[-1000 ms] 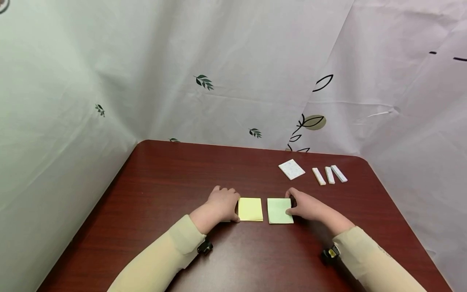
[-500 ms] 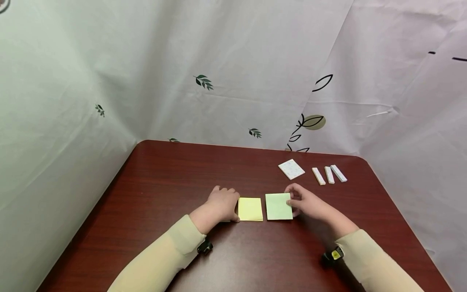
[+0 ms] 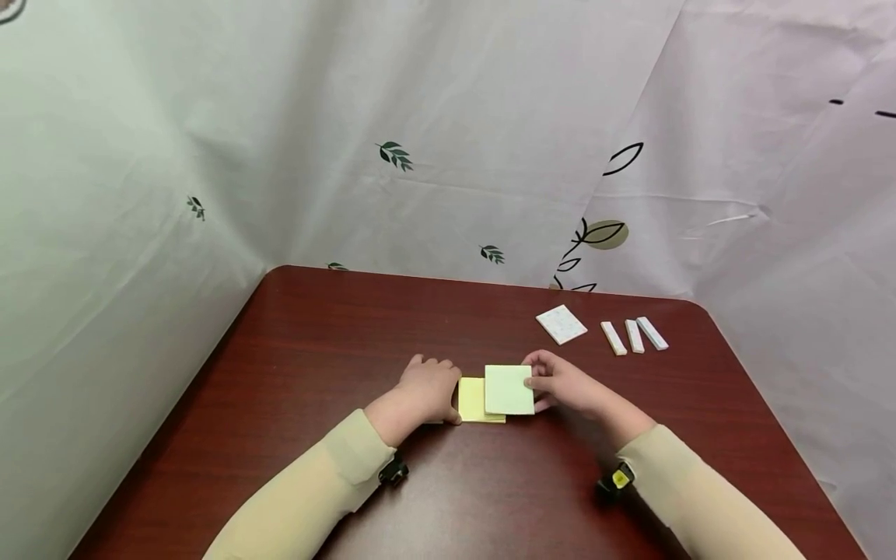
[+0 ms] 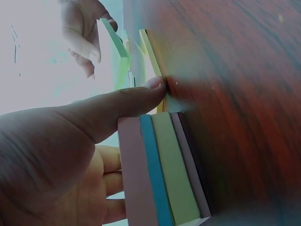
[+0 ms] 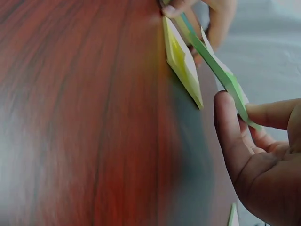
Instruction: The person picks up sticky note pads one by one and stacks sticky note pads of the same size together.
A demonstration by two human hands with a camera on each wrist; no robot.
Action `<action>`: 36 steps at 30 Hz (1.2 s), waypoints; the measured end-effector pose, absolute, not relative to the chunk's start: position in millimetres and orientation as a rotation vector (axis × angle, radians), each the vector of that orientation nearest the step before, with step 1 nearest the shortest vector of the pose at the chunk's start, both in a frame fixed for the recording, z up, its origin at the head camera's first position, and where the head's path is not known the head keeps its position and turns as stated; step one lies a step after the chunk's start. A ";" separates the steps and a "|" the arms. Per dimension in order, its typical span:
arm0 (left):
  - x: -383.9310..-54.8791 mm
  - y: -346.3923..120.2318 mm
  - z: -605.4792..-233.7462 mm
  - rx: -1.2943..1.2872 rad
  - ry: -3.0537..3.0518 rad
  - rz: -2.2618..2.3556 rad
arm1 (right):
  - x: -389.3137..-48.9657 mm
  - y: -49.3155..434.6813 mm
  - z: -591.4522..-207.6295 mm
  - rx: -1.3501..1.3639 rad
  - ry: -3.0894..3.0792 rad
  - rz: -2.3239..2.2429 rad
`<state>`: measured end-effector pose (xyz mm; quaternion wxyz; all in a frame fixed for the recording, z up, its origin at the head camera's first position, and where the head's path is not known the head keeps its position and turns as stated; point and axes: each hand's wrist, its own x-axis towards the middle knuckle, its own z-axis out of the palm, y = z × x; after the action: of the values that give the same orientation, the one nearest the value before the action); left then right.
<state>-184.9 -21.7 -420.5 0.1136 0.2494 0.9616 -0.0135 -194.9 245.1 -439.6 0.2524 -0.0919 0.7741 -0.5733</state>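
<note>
My right hand (image 3: pixel 565 383) holds a light green sticky note pad (image 3: pixel 508 389) by its right edge, pinched between thumb and fingers. The pad is raised and overlaps the right part of a yellow sticky note pad (image 3: pixel 470 400) lying on the table. In the right wrist view, a gap shows between the green pad (image 5: pixel 221 73) and the yellow pad (image 5: pixel 181 59). My left hand (image 3: pixel 425 390) grips the yellow pad's left side, thumb at its near corner and forefinger at the far one. Under that palm sits a stack of several coloured pads (image 4: pixel 162 174), mostly hidden in the head view.
A white speckled square (image 3: pixel 561 324) lies at the back right of the dark red table (image 3: pixel 336 327). Right of it are three small white bars (image 3: pixel 634 336). Pale patterned cloth (image 3: pixel 434 117) hangs behind the table and along both sides.
My right hand has lifted the green pad off the table and carried it left until it overlaps the yellow pad. My left hand has stayed in place.
</note>
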 end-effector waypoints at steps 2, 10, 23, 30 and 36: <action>-185.1 -21.5 -420.8 0.734 2.823 -0.037 | -195.5 238.4 -441.3 -0.245 2.085 -1.549; -184.9 -22.1 -421.6 0.732 2.833 -0.013 | -198.0 217.3 -448.2 -0.195 2.084 -1.524; -185.9 -22.5 -424.0 0.727 2.854 -0.025 | -195.5 191.8 -447.0 -0.196 2.651 -1.023; -183.7 -22.1 -422.7 0.731 2.852 0.008 | -192.6 185.5 -444.4 -0.256 2.784 -0.754; -183.7 -23.6 -424.3 0.734 2.856 0.029 | -189.8 181.3 -443.7 -0.263 2.784 -0.696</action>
<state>-183.7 -23.6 -424.3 0.0964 0.2478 0.9640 0.0098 -189.8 181.3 -443.7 0.1294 -0.0906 0.9579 -0.2396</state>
